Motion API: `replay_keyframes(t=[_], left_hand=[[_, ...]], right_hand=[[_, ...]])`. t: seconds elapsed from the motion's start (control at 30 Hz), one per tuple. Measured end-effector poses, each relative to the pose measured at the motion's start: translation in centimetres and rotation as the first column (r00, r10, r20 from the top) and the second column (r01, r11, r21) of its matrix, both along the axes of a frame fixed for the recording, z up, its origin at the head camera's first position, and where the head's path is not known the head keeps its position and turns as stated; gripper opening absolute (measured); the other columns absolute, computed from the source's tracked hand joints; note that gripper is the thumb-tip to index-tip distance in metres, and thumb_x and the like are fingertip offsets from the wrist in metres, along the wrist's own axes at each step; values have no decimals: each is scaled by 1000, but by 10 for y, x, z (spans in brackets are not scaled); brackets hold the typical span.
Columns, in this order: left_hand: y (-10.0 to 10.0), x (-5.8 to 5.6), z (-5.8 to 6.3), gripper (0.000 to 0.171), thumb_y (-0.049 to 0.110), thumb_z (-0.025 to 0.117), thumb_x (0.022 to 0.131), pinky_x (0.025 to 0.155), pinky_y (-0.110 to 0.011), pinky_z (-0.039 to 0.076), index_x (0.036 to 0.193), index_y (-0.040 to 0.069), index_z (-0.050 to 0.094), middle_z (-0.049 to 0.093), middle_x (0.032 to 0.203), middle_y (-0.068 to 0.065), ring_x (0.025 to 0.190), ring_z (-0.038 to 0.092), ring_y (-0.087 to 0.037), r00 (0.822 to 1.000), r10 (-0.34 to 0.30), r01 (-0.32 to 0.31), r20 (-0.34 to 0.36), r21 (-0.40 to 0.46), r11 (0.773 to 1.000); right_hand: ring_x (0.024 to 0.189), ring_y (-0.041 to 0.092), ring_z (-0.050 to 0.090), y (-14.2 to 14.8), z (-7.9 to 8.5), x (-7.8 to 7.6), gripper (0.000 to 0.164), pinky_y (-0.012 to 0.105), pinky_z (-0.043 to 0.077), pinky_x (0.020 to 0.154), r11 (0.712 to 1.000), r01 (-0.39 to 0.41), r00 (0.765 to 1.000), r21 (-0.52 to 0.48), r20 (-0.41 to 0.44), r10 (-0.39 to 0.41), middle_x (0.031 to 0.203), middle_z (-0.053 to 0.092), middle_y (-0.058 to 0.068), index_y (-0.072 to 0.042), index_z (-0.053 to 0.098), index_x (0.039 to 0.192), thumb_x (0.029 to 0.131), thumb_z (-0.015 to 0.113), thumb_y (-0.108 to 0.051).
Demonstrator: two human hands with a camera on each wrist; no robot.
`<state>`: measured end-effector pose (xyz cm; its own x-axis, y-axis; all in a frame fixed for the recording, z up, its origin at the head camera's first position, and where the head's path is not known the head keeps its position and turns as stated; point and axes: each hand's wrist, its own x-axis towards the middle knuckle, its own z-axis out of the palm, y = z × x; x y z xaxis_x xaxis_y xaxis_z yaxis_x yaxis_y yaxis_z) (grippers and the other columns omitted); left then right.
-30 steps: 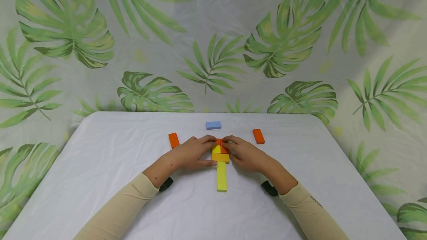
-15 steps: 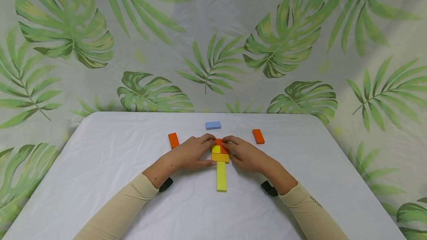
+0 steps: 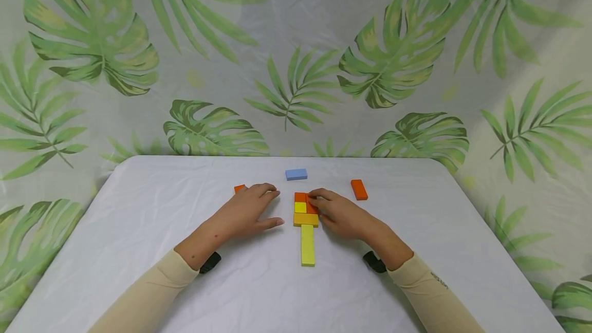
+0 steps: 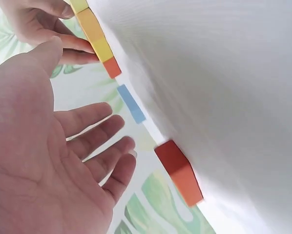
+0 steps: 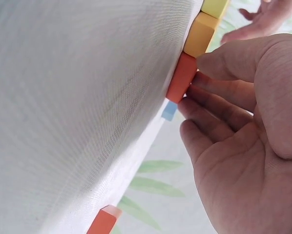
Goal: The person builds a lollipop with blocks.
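Observation:
A flat figure of wooden blocks lies mid-table. At its far end are a small red-orange block (image 3: 300, 197), a yellow block (image 3: 300, 207) and a longer red-orange block (image 3: 312, 209). An orange block (image 3: 306, 219) crosses below them, and a long yellow-green block (image 3: 307, 245) extends nearer. My right hand (image 3: 344, 215) touches the longer red-orange block from the right, its fingers gently bent. To the left, apart from the figure, my left hand (image 3: 252, 212) hovers with relaxed, spread fingers and an empty palm. It partly covers another red-orange block (image 3: 238, 188).
Behind the figure lies a blue block (image 3: 296, 174). A further red-orange block (image 3: 358, 189) sits at the back right. White cloth covers the table (image 3: 337, 292), and a leaf-patterned curtain (image 3: 296, 86) hangs beyond its far edge.
My left hand has left the figure's left side and moved left, uncovering the small red-orange block and covering more of the loose left one. My right hand stays put.

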<state>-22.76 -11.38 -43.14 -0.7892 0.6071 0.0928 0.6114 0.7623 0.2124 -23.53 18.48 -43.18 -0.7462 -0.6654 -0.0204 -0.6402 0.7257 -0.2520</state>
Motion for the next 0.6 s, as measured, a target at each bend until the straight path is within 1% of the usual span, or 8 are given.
replay_keyframes(t=[0.13,0.33,0.37,0.43,0.53,0.6], left_hand=[[-12,6,0,76,61,66,100,120,-53,36,152,8,56,52,155,-9,147,46,-30,999,21,-22,-35,-13,1000],[-32,16,-1,76,60,67,99,111,-56,42,151,4,57,51,155,-12,147,45,-32,995,61,-63,-81,-21,998],[-36,17,-1,77,60,68,99,110,-56,42,150,3,58,51,155,-13,148,44,-33,994,69,-71,-83,-17,997],[-42,20,0,71,59,69,98,108,-57,43,142,4,63,53,153,-14,147,45,-34,993,89,-90,-81,-8,996],[-50,23,2,65,58,71,98,106,-56,44,133,3,67,57,148,-14,142,50,-34,992,109,-109,-68,-1,994],[-53,23,3,63,58,70,99,106,-55,44,130,3,68,59,146,-14,139,54,-33,992,112,-113,-56,-8,994]], right_hand=[[144,27,51,0,0,0,46,43,44,118,1000,-9,1000,1,-10,9,159,49,10,1,56,152,107,59,-9],[143,27,52,2,-1,0,46,43,45,117,1000,-23,999,-16,-23,23,158,50,11,2,56,151,106,59,-7],[143,27,52,2,-1,0,46,43,45,117,1000,-24,999,-18,-24,24,158,50,11,2,56,151,106,59,-7],[144,27,52,2,-2,0,46,43,45,117,999,-29,999,-18,-30,29,159,50,11,2,56,151,106,59,-7],[144,27,52,3,-2,-1,46,43,45,117,999,-36,999,-20,-35,35,159,49,11,3,56,150,106,60,-7],[144,28,52,3,-2,0,46,44,45,117,999,-41,999,-25,-35,40,159,49,12,3,57,150,106,60,-6]])
